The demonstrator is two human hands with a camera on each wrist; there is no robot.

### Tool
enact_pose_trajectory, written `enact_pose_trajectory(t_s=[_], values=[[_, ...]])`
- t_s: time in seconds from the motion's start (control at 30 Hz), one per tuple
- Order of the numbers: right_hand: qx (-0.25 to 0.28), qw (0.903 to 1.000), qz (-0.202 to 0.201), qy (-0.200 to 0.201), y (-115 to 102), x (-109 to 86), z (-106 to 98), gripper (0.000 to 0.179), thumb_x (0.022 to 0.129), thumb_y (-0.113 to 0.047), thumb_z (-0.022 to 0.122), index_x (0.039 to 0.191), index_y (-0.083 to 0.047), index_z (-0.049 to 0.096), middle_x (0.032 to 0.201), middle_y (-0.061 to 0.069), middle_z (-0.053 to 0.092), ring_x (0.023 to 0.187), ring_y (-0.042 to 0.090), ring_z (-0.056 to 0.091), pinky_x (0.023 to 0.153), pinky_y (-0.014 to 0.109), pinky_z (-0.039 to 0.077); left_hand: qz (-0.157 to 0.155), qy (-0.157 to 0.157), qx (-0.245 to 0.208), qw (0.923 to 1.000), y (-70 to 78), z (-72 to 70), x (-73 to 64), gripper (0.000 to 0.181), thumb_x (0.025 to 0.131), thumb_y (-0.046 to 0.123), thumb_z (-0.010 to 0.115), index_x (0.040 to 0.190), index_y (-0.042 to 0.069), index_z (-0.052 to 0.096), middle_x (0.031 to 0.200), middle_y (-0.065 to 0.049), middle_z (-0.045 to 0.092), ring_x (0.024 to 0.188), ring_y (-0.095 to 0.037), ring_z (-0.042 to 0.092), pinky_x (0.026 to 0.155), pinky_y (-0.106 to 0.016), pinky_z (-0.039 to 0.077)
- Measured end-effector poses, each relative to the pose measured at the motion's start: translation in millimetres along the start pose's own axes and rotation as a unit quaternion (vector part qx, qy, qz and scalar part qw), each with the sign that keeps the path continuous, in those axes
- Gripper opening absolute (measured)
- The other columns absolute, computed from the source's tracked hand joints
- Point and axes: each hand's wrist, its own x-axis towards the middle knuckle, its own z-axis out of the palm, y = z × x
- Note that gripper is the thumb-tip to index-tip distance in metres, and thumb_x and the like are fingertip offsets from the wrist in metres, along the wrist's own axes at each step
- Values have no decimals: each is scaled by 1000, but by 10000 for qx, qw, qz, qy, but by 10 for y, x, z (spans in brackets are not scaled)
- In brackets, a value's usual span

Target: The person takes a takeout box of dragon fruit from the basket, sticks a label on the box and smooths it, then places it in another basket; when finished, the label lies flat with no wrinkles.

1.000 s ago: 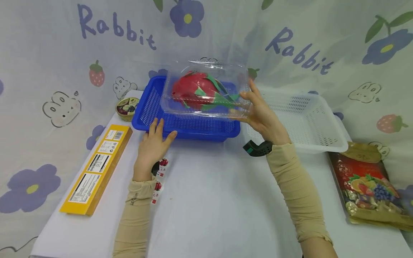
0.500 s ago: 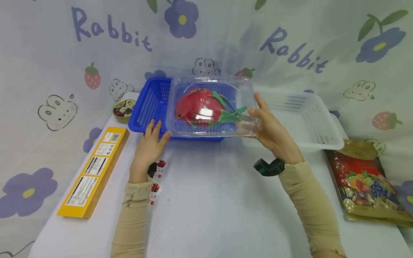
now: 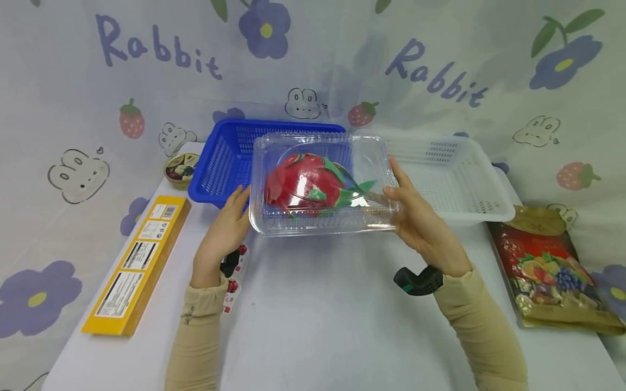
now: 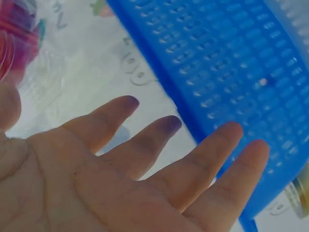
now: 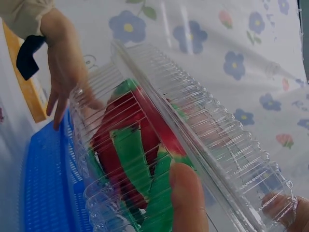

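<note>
A clear plastic clamshell box [image 3: 323, 224] is held up above the table, with a red dragon fruit [image 3: 305, 182] with green scales inside. My right hand [image 3: 427, 231] grips its right end, thumb on the near side in the right wrist view and fingers on the other. At the left end is my left hand [image 3: 222, 231], its fingers extended; the left wrist view shows its palm [image 4: 91, 188] up and holding nothing. Whether its thumb touches the box is hard to tell. The blue basket [image 3: 210, 171] stands behind, partly hidden by the box.
A white basket [image 3: 496, 182] stands to the right of the blue one. A yellow carton [image 3: 137, 266] lies at the left, with a round tin [image 3: 180, 168] behind it. Fruit stickers [image 3: 233, 290] lie beside the left wrist. A red and gold bag [image 3: 552, 271] lies at the right.
My right hand has brought the box down and nearer from over the blue basket, levelling it. My left hand has come off the basket's rim to the box's left end.
</note>
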Motion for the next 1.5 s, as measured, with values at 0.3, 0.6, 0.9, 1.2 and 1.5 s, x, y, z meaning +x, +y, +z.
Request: enact_pose_trajectory(t_s=[0.3,0.6,0.9,1.2,1.5], values=[[143,9998,-32,99,121,-156,-66,72,100,-12,40,151,-50,7,159,11,1,134,27,35,95,28,52,617,334,-333,9970,138,72,-81,52,105,30,33,152,8,29,159,-18,24,143,-41,31,116,-59,23],[304,9993,-187,131,201,-265,-106,71,102,-14,41,152,-49,4,154,11,11,117,17,53,92,28,54,1053,990,-1863,9718,313,255,-169,47,105,25,34,151,17,34,148,-13,46,131,-31,50,106,-53,41],[179,9989,-424,53,235,-337,-134,72,101,-12,39,152,-48,3,161,20,0,138,36,35,92,36,54,1425,1318,-3664,9100,421,428,-204,58,103,47,26,153,18,28,154,-14,38,142,-31,36,117,-54,27],[-142,9982,-492,310,297,-407,-209,73,101,-14,39,152,-48,0,162,13,-2,133,32,38,89,41,55,1767,745,-3336,9230,552,629,-207,69,100,48,32,157,15,11,164,-4,9,152,-25,6,118,-64,7],[-549,9934,-813,600,334,-478,-300,73,100,-14,40,153,-46,2,163,11,-1,125,25,47,82,47,57,1726,810,-3640,9117,680,779,-229,71,94,18,43,157,14,11,165,-2,8,153,-20,6,123,-52,6]])
